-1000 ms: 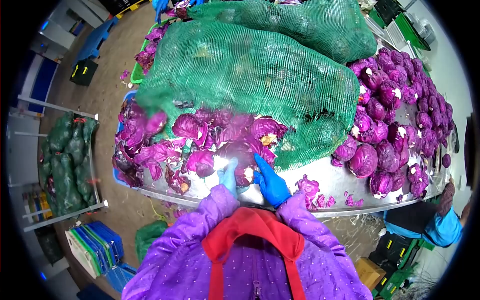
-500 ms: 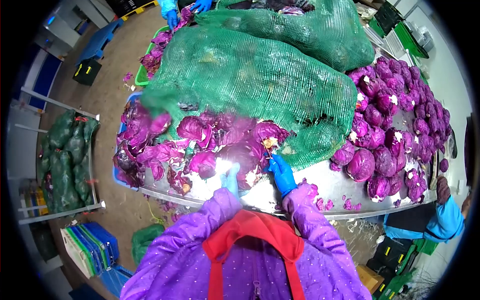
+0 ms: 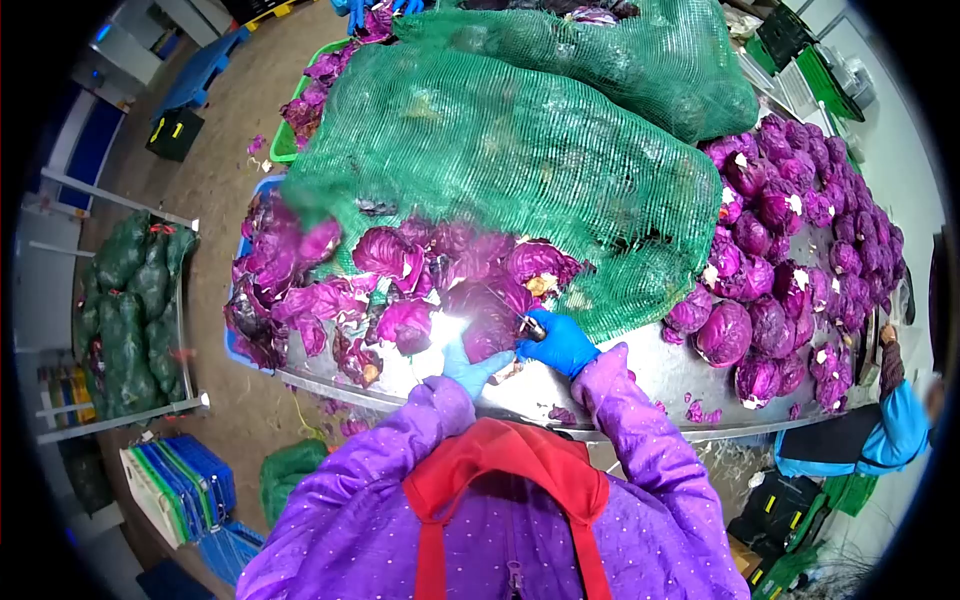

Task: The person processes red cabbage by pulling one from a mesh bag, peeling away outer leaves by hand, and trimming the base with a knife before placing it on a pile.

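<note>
A red cabbage (image 3: 490, 328) rests on the metal table in front of me. My left hand (image 3: 470, 370), in a pale blue glove, holds it from the near left side, thumb stretched along its base. In a darker blue glove, my right hand (image 3: 562, 346) is closed around a small knife (image 3: 532, 326) at the cabbage's right side; its blade is mostly hidden. Loose purple leaves (image 3: 390, 255) and trimmed pieces lie to the left and beyond. A green mesh sack (image 3: 520, 160) spreads across the table behind them.
Many red cabbages (image 3: 770, 320) are piled on the right. A blue crate (image 3: 238, 335) of leaves sits at the table's left end, with a green crate (image 3: 283, 145) farther back. Another person's gloved hands (image 3: 385, 8) show at the top; a co-worker's blue sleeve (image 3: 895, 430) is at right.
My right hand has turned and shifted slightly nearer, bringing the knife to the cabbage's lower right. My left thumb now extends rightward. The other person's hands at the top have moved up.
</note>
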A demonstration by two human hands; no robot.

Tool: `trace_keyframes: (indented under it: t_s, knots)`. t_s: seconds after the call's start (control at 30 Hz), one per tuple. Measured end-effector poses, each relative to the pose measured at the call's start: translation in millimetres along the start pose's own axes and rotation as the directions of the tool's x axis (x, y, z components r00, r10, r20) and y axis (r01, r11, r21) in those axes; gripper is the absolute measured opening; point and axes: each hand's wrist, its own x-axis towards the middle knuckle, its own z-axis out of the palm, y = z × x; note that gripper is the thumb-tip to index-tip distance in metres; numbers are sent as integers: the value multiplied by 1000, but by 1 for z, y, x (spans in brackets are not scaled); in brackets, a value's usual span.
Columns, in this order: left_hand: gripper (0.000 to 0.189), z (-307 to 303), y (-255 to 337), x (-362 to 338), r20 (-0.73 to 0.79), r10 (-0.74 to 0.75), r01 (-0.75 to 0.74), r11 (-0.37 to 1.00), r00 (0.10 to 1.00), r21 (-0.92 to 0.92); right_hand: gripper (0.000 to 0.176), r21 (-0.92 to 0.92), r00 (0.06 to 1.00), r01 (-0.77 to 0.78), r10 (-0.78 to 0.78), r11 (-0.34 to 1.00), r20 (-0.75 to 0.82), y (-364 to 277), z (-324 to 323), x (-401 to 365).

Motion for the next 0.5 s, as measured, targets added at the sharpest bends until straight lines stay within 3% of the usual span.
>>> trace_keyframes:
  t_s: [0.13,0.23,0.27,0.3,0.37,0.4,0.47,0.5]
  knots:
    - [92,-2,-22,11,-14,84,-81,985,996,149,32,-277,992,-121,110,953,-58,-8,3,10]
    - [91,-8,-24,24,21,-18,18,1000,1000,16,31,-136,983,-144,126,980,-131,10,9,24]
    - [90,-13,-19,19,150,-18,30,997,989,-74,31,-50,964,-135,119,990,-239,13,10,24]
    - [90,-15,-19,10,125,147,-175,951,981,255,33,-12,955,-194,186,981,-232,13,4,27]
    - [91,-17,-17,-6,174,247,-292,898,953,330,39,194,928,-310,341,931,-151,29,8,31]
    - [93,-18,-28,-4,155,263,-293,931,952,220,42,258,935,-307,341,916,-99,17,6,21]
    - [94,-20,-27,-4,146,218,-242,953,965,180,49,376,945,-304,328,875,-1,-20,-5,0]
    - [95,-19,-26,-4,137,196,-216,964,971,154,52,367,981,-162,189,916,-40,-19,-1,-6]
